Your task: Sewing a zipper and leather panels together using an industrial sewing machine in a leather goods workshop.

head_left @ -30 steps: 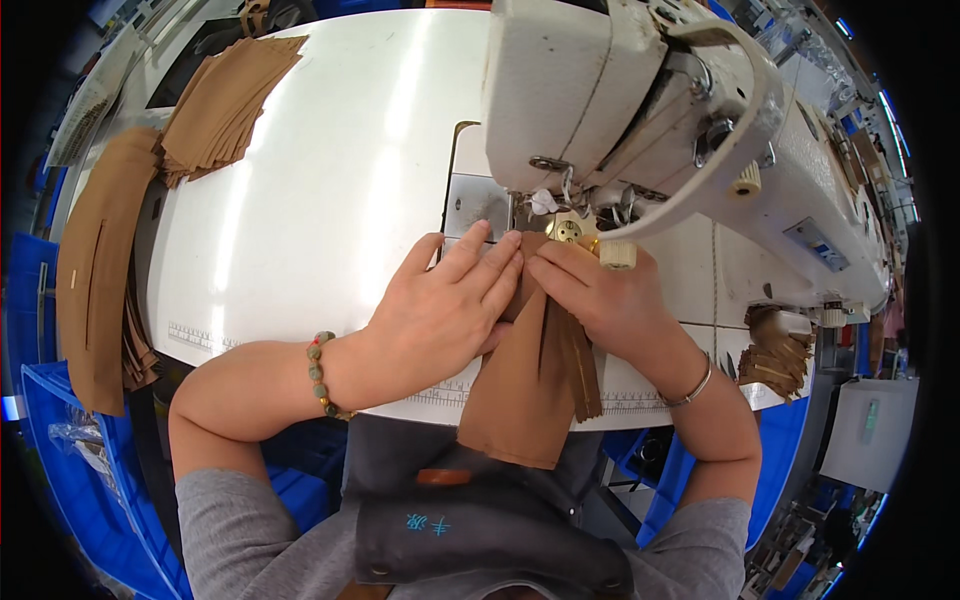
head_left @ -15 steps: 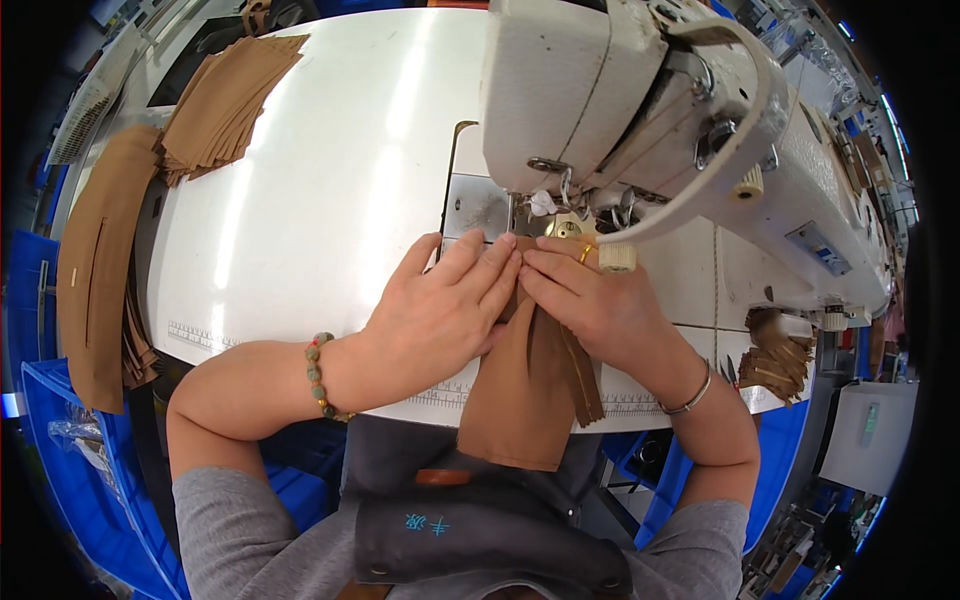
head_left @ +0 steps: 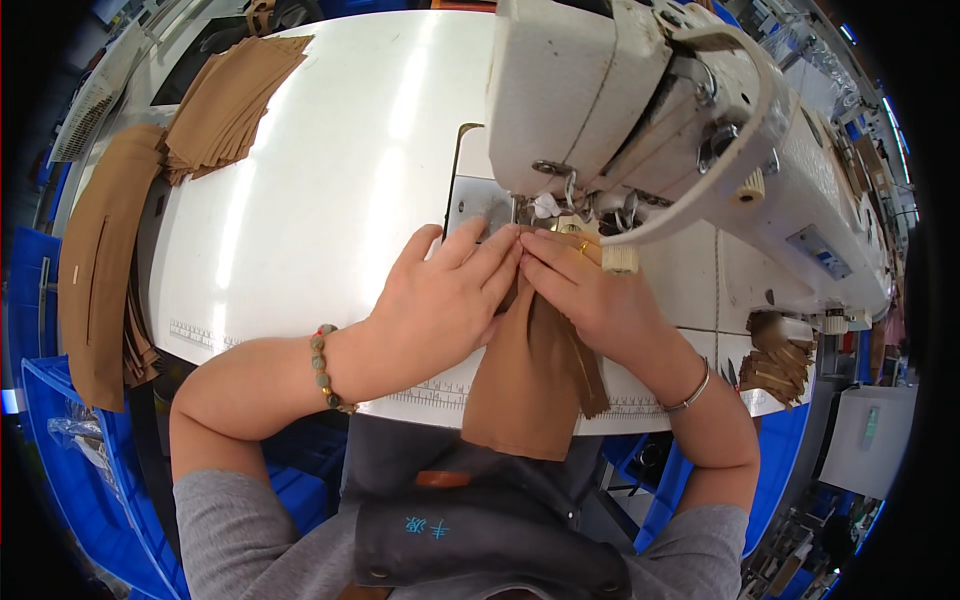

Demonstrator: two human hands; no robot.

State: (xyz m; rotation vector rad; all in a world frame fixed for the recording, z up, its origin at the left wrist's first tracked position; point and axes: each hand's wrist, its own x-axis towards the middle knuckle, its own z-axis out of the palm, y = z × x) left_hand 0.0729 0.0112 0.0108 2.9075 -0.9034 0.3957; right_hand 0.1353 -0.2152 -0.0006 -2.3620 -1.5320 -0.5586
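A brown fabric piece (head_left: 522,385) runs from beneath the needle area of the white sewing machine (head_left: 590,100) down over the table's front edge. It is folded at the top, and a narrower strip shows along its right side. My left hand (head_left: 445,290) grips its upper left side, fingertips by the presser foot (head_left: 516,208) and thumb tucked at the fold. From the right, my right hand (head_left: 590,290) pinches the top of the fabric, its fingertips almost meeting the left ones. The machine head and my fingers hide the exact stitching spot.
Brown fabric pieces lie stacked (head_left: 235,100) at the back left, beside a long brown panel (head_left: 100,270) with a slit. A bundle of brown scraps (head_left: 778,360) sits at the right table edge. Blue bins (head_left: 100,480) stand below the table. A ruler strip (head_left: 430,392) lines the front edge.
The fabric has slid slightly away from me toward the needle, and its lower edge sits higher. Its right-hand strip shows less. My fingers have shifted only a little.
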